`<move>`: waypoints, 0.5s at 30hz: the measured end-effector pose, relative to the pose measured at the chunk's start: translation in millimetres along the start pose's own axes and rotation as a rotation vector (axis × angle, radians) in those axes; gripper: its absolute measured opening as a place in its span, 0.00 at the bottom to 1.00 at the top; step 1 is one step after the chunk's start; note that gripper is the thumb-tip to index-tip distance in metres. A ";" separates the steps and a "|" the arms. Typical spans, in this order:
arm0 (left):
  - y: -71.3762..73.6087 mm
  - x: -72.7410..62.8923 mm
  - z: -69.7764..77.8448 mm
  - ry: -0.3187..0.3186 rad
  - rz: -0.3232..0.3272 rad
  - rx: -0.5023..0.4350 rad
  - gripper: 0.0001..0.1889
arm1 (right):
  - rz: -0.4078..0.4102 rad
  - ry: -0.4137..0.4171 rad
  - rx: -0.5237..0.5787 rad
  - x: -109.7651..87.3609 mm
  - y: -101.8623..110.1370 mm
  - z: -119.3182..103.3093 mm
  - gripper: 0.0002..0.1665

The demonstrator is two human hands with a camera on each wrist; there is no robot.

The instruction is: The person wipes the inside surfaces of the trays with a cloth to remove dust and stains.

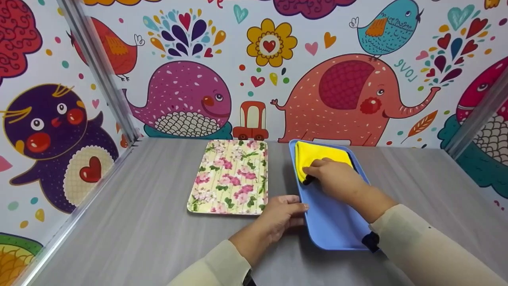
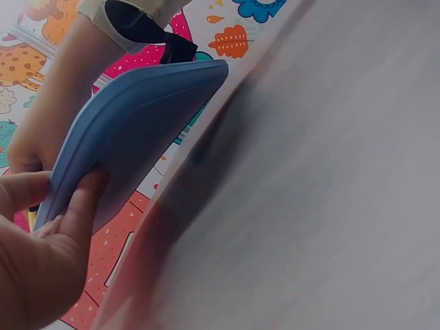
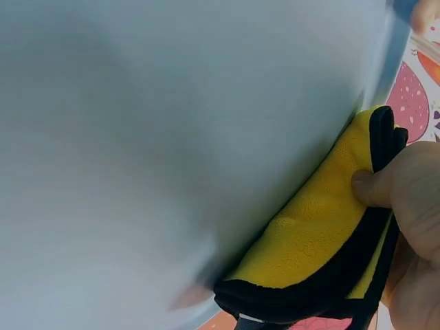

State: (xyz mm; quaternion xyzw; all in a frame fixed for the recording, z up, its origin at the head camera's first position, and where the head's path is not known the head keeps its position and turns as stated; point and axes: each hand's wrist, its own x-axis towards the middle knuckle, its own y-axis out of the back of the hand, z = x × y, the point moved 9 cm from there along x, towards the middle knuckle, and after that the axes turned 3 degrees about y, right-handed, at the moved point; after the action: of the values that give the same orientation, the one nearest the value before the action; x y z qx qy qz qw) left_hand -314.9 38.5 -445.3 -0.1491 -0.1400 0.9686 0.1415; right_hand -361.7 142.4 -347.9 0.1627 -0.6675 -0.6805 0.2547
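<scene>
Wiping, apparently, the blue tray held tilted off the gray table, left hand pinching its side, right hand gripping folded yellow cloth at its far end; next stroke likely needs a steady tray.

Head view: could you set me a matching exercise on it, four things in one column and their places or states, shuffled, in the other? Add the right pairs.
Things:
1. Floral tray
2. Yellow cloth
3. Left hand
4. Right hand

Places or states:
A. Gripping the left rim of the blue tray
B. On the gray table, touched by neither hand
C. Holding a cloth
D. Inside the blue tray, toward its far end

Right pairs: 1-B, 2-D, 3-A, 4-C
</scene>
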 end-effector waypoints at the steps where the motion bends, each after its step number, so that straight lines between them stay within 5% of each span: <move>1: 0.1 0.2 -0.1 0.001 0.001 -0.001 0.13 | -0.001 0.006 0.000 -0.9 0.0 -1.5 0.31; 15: 1.7 0.4 -0.7 0.011 0.007 0.000 0.14 | 0.023 0.143 0.000 -21.0 0.0 -11.3 0.31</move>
State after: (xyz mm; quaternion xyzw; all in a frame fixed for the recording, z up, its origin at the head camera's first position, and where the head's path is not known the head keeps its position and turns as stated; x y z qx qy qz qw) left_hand -315.4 37.2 -446.6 -0.1549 -0.1389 0.9682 0.1386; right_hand -338.3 144.9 -351.1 0.2034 -0.6495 -0.6642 0.3093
